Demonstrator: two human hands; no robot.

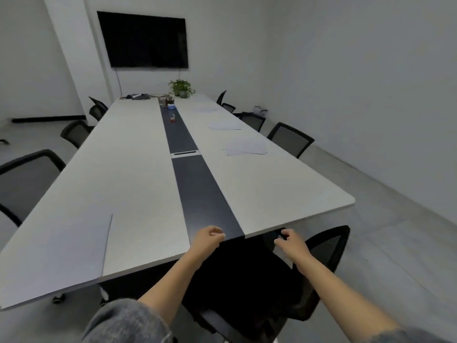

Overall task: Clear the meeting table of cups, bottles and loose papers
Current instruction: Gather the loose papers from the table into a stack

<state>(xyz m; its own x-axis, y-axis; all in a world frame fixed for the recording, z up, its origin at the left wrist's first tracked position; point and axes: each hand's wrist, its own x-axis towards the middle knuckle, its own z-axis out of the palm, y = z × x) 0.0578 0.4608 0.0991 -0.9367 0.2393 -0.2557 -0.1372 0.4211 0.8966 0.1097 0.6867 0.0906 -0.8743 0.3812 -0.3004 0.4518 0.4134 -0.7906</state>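
A long white meeting table (128,184) with a dark centre strip stretches away from me. Loose papers (247,147) lie along its right side, with a second pile (226,125) and a third pile (204,109) farther back. A large white sheet (54,253) lies at the near left corner. A small red and white item (173,118) stands on the strip. My left hand (209,240) hovers at the table's near edge with fingers loosely curled, holding nothing. My right hand (291,243) hangs just off the edge, fingers loosely curled and empty.
A black mesh chair (324,248) stands right below my hands at the table's end. More chairs (289,138) line both sides. At the far end sit a potted plant (181,87), a pen holder (168,101) and dark devices (138,96). A wall screen (146,40) hangs behind.
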